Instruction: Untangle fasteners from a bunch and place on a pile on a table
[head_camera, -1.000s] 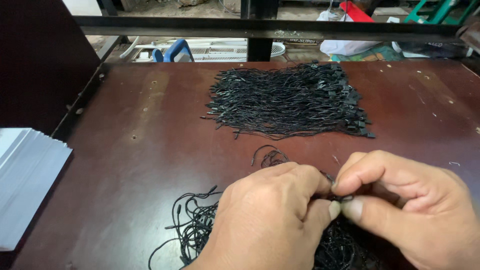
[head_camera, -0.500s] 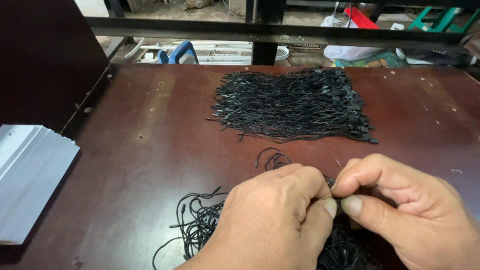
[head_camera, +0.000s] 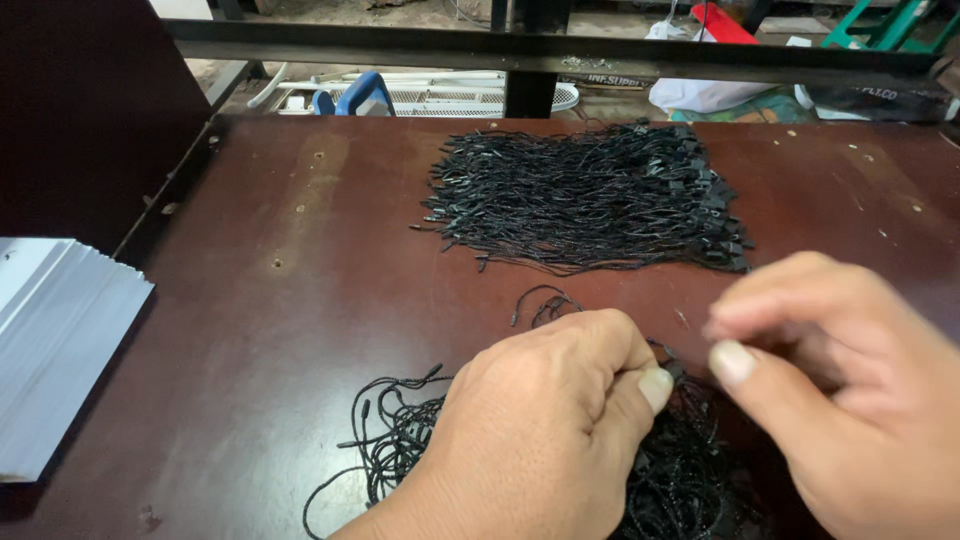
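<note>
Two bare hands work over a loose tangle of thin black cords (head_camera: 400, 440) at the near edge of a dark reddish-brown wooden table (head_camera: 300, 260), its matte surface scuffed and dotted with small holes. The left hand (head_camera: 540, 420) is curled into a loose fist on top of the tangle, thumb pressed against the forefinger; a small black plastic end of a cord (head_camera: 674, 368) shows just at the thumb tip, apparently pinched there, though the grip itself is mostly hidden. The right hand (head_camera: 840, 400), slightly blurred, hangs just beside it with thumb and fingers drawn near each other but not quite closed; whether anything lies between them cannot be told. The wiry cords under the hands loop and curl in every direction, a few strands straying toward the table's middle (head_camera: 545, 300).

Farther back, well apart from the hands, a flat, orderly heap of the same black cords (head_camera: 585, 195) lies with strands running side by side and small blocky plastic tips gathered along its right edge. At the left edge a fanned stack of smooth pale grey sheets (head_camera: 55, 350) overhangs the table. Beyond the far edge runs a dark metal bar (head_camera: 500, 55).
</note>
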